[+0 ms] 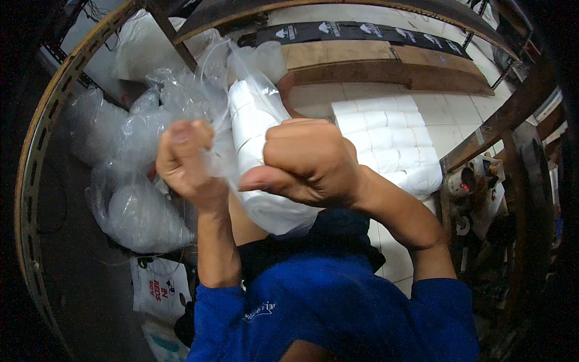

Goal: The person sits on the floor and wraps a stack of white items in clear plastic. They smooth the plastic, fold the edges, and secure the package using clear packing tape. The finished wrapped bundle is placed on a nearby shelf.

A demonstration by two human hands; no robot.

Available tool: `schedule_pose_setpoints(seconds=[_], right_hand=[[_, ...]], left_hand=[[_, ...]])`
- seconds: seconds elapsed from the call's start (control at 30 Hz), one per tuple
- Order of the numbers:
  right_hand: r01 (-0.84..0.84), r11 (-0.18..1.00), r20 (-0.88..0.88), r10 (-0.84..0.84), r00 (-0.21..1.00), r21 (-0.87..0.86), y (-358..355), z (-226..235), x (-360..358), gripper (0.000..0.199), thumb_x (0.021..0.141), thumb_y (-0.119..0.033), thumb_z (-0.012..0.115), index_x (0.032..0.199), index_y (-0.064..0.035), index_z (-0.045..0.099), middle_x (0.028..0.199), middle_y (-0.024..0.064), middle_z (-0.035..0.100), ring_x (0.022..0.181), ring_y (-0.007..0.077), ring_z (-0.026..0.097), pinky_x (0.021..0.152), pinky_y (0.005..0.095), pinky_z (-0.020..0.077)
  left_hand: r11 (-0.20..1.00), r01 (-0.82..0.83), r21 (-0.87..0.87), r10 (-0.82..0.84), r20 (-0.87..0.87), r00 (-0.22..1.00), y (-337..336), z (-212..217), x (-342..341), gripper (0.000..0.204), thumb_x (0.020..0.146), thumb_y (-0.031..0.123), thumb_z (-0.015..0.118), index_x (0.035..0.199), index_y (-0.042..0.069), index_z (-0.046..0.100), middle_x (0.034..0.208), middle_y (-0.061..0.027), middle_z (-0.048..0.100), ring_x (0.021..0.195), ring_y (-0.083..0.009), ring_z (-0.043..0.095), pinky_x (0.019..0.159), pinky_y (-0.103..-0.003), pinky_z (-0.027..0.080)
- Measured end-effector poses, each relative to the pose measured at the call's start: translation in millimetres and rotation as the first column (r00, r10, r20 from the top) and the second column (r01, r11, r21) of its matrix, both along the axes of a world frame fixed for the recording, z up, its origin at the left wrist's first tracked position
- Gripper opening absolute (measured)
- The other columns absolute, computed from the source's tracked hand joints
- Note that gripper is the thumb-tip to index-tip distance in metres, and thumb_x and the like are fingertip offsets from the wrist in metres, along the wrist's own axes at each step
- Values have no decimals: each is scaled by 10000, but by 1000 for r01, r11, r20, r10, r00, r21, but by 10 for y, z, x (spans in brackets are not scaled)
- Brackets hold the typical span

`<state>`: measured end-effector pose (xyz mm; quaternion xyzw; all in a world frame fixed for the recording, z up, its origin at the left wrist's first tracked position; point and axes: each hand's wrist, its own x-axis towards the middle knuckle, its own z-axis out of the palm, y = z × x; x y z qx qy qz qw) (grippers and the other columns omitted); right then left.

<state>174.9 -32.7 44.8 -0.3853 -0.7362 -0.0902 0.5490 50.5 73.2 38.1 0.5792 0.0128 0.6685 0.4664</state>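
Observation:
A clear plastic bag [280, 211] with white rolled bundles [246, 114] inside rests against my lap, its loose upper end reaching away from me. My left hand [186, 160] is closed at the bag's left side, slightly blurred, with thin film between it and the other hand. In front of the bag, my right hand [310, 160] makes a fist with the thumb pointing left. Film gathers beside that thumb; the curled fingers hide what lies inside the fist. To the right, a block of stacked white rolls [389, 142] sits on the tiled floor.
Several filled clear plastic bags [148, 211] are heaped at the left. A metal rack frame [36, 120] curves along the left edge. Boards [344, 57] lie at the back beside a black printed strip [362, 31]. A cluttered shelf [482, 187] stands at the right.

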Motion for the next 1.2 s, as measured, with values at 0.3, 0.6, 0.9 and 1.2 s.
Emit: schedule_pose_setpoints(seconds=[0.3,0.6,0.9,1.2], right_hand=[[-22,977,117,47,992,-212,-1257,-1155,-411,218,734,-242,731,830,-77,625,882,102,601,736,294,608,689,468,504],[80,942,520,-249,817,326,-335,-1317,-894,285,938,-325,458,1181,-230,570,1301,22,565,1298,158,457,1161,491,217],[216,961,642,-275,716,171,-272,-1402,-845,435,931,-360,421,1344,-235,482,1431,43,475,1385,197,359,1166,474,122],[-33,991,530,99,842,-132,-211,-1456,-616,444,928,-329,478,1306,-100,526,1306,108,531,1249,268,502,1117,493,325]], left_hand=[[985,-114,129,146,-275,950,44,-308,-193,391,944,141,611,607,23,452,544,37,343,518,-46,287,458,-259,207],[914,187,360,49,-555,831,-48,-62,73,402,913,118,656,596,18,430,540,20,315,516,-66,280,454,-283,219],[900,290,326,-28,-620,784,24,-99,87,469,921,175,644,555,24,393,511,-10,304,478,-75,278,433,-302,211],[901,315,299,-74,-608,790,19,-78,-11,437,871,139,679,574,11,385,521,-54,291,459,-145,282,440,-330,230]])
